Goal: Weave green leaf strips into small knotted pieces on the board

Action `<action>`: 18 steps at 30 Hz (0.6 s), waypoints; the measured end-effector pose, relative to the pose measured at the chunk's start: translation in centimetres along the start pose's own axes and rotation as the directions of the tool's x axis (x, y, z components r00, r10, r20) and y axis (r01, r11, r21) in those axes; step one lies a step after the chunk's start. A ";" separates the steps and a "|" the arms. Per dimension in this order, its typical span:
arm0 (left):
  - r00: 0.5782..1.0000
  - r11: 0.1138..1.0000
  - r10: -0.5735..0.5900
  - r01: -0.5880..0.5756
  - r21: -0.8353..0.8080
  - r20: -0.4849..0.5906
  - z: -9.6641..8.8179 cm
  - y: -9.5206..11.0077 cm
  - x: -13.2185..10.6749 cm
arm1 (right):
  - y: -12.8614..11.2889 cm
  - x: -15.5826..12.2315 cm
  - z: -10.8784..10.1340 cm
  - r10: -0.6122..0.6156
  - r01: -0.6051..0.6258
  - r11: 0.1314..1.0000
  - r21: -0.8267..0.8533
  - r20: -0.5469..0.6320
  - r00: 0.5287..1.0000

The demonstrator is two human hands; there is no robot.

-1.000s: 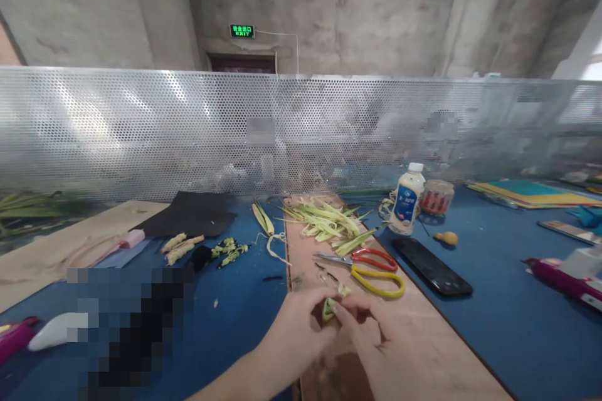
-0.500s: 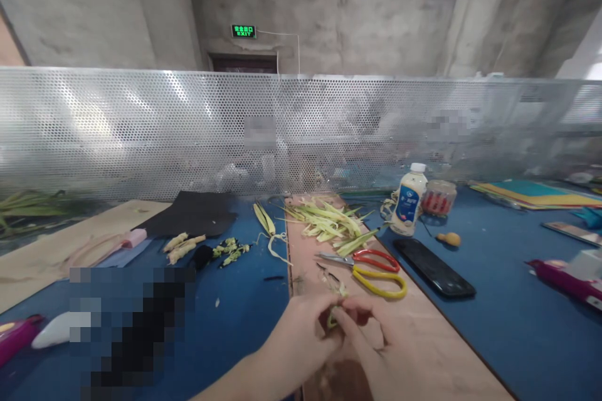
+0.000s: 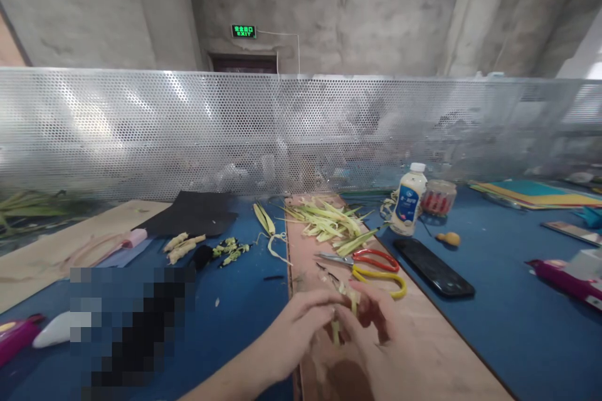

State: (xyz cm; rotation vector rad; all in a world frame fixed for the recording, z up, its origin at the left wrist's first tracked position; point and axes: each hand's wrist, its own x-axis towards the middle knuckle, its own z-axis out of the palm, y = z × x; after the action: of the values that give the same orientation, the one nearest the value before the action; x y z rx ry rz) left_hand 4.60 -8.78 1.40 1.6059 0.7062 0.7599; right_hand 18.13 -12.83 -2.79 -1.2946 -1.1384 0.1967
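Observation:
My left hand [image 3: 298, 332] and my right hand [image 3: 376, 341] meet over the wooden board. Between their closed fingertips is a small pale green strip of plant leaf [image 3: 335, 331], part of it hanging below the fingers; the rest is covered by the hands. Just beyond my right hand lies a pair of scissors [image 3: 350, 261] with one red and one yellow handle, blades pointing left. Farther up the board [image 3: 301, 257] rests a loose heap of pale green leaf strips [image 3: 329, 222].
Right of the board are a black phone [image 3: 435, 267], a white-capped bottle [image 3: 408, 200], a jar [image 3: 439, 198] and a small gourd [image 3: 449, 239]. To the left lie beige bundles [image 3: 185, 248], black-and-green pieces [image 3: 230, 250] and a black sheet [image 3: 188, 213]. A perforated metal screen [image 3: 141, 131] stands behind.
My left hand's fingers have extended over the top and my right hand has turned slightly upward. More of the leaf strip now shows below the fingertips. The scissors stay put.

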 end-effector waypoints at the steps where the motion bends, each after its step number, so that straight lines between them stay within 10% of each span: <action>1: 0.996 0.996 -0.060 0.055 -0.068 -0.071 -0.1 -0.5 0.1 | -0.1 0.1 -0.1 -0.014 0.014 1.000 -0.011 -0.007 1.000; 8: 0.983 0.894 -0.044 0.118 -0.431 0.179 0.4 -0.7 1.1 | -0.1 0.4 -0.6 -0.035 0.041 0.998 -0.053 0.120 0.992; 18: 0.983 0.896 -0.023 0.100 -0.433 0.181 0.7 -0.1 1.0 | -0.7 -0.2 -0.3 -0.002 0.017 0.996 -0.089 0.165 0.986</action>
State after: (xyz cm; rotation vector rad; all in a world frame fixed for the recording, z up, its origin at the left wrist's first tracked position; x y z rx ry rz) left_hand 5.80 -8.41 1.28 1.2087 0.4180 0.6683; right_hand 17.88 -13.40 -2.30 -1.3724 -1.3060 0.2513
